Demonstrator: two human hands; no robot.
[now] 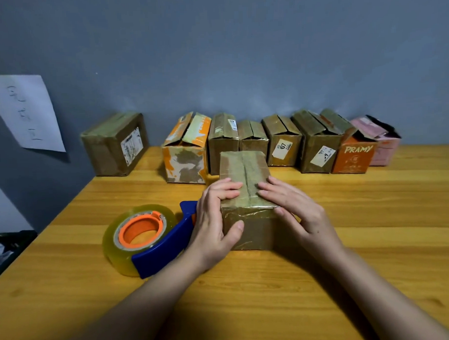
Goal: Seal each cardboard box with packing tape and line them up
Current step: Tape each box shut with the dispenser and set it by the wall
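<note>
A small brown cardboard box (245,168) stands on the wooden table (260,290) in front of me, its top flaps closed along a centre seam and glossy tape across its near edge. My left hand (215,221) holds its near left corner, bent fingers on top and thumb on the front face. My right hand (296,208) rests on the top's right half with fingers straight, thumb at the front edge. A clear tape roll in a blue and orange dispenser (144,238) lies just left of the box, beside my left wrist.
Along the wall runs a row of several boxes, from an orange-and-white one (184,156) to an orange PRAMY box (355,155) and a pink one (383,146), most with flaps ajar. A closed brown box (113,145) stands apart at far left. Paper (25,113) hangs on the wall.
</note>
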